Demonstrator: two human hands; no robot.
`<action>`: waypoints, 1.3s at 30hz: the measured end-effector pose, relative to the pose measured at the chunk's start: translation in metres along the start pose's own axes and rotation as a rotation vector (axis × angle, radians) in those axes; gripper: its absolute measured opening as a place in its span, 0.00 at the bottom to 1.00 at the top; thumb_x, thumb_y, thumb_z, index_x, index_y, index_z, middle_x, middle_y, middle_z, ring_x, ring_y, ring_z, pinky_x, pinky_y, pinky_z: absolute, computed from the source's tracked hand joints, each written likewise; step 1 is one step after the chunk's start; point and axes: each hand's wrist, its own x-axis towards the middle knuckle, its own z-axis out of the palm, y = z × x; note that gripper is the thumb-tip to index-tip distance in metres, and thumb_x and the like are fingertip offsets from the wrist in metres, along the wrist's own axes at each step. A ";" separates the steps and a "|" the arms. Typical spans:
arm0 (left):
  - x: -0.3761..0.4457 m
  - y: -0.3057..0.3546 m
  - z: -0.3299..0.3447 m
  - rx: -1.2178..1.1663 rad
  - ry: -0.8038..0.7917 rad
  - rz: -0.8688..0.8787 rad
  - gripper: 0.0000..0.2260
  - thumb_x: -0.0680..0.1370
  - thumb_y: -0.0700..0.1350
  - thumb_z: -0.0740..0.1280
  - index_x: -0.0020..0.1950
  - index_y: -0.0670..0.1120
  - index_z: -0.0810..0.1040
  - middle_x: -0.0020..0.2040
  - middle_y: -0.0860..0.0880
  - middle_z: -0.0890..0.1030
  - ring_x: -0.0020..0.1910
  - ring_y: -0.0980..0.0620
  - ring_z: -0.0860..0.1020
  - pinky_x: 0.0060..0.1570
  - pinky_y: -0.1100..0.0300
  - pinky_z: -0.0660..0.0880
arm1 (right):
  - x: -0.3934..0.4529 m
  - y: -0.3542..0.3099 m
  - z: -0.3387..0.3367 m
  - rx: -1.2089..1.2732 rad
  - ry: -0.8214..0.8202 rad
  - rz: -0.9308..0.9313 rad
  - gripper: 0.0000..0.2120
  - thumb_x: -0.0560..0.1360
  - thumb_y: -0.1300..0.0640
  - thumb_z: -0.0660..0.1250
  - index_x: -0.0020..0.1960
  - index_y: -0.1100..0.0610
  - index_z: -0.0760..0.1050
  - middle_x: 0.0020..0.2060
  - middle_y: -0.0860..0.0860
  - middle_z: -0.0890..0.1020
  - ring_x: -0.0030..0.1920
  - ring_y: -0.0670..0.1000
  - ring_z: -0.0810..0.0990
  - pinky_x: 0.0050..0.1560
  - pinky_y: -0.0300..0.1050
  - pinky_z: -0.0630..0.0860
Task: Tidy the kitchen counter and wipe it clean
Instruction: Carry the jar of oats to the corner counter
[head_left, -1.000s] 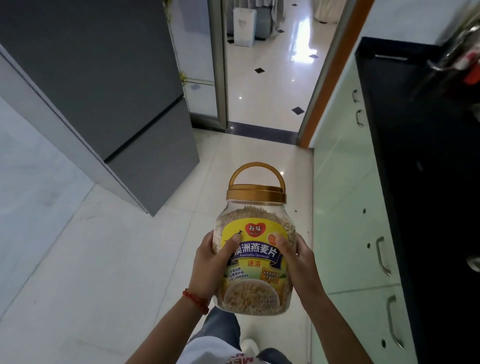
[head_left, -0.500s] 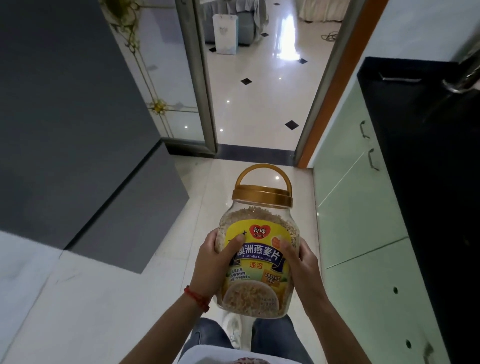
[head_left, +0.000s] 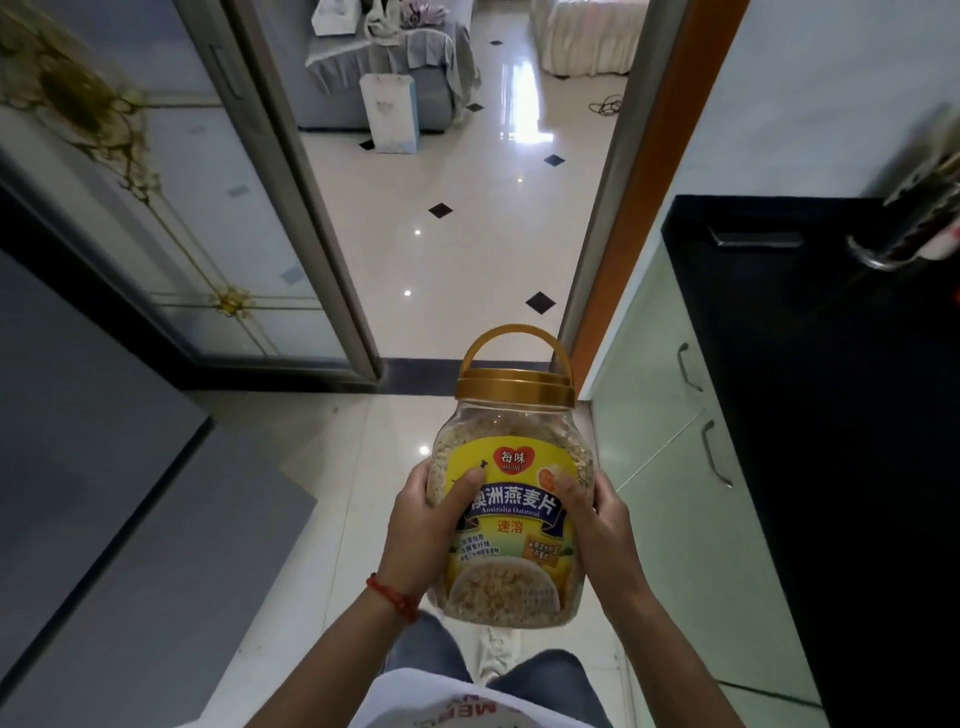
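1. Clear plastic oatmeal jar (head_left: 511, 499) with a gold lid (head_left: 516, 388) and an arched carry handle (head_left: 511, 343) is sitting upright between your two hands, out in front of your chest and over the pale floor tiles (head_left: 332, 467), not on any surface.
2. Your left hand (head_left: 422, 535) is wrapping the jar's left side, thumb lying across the yellow label.
3. Your right hand (head_left: 597, 525) is clamping the opposite side, thumb pressing on the label too.
4. You're wearing a red string bracelet (head_left: 392, 597) on the left wrist.
5. Off to your right, the black counter (head_left: 810, 415) is running above pale green cabinet doors (head_left: 670, 467), well apart from the jar.
6. Dead ahead you're facing an open doorway (head_left: 467, 208) into a glossy tiled room.
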 end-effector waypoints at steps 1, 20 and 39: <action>0.014 0.007 0.006 0.000 -0.005 -0.003 0.34 0.56 0.67 0.64 0.55 0.47 0.72 0.47 0.49 0.82 0.39 0.54 0.84 0.31 0.68 0.78 | 0.014 -0.008 -0.004 0.003 0.005 0.002 0.50 0.48 0.25 0.69 0.62 0.53 0.70 0.52 0.54 0.82 0.46 0.53 0.84 0.43 0.50 0.83; 0.330 0.148 0.134 0.106 -0.424 0.013 0.27 0.61 0.59 0.69 0.55 0.47 0.73 0.45 0.49 0.82 0.37 0.55 0.84 0.32 0.66 0.78 | 0.281 -0.120 -0.073 0.204 0.395 0.015 0.45 0.49 0.30 0.72 0.60 0.51 0.72 0.50 0.53 0.83 0.44 0.52 0.85 0.39 0.46 0.82; 0.440 0.193 0.369 0.366 -0.840 0.001 0.27 0.60 0.63 0.73 0.52 0.50 0.76 0.47 0.47 0.84 0.44 0.49 0.83 0.44 0.52 0.81 | 0.358 -0.150 -0.242 0.477 0.855 -0.013 0.20 0.68 0.52 0.69 0.58 0.55 0.74 0.44 0.53 0.85 0.40 0.52 0.85 0.34 0.41 0.80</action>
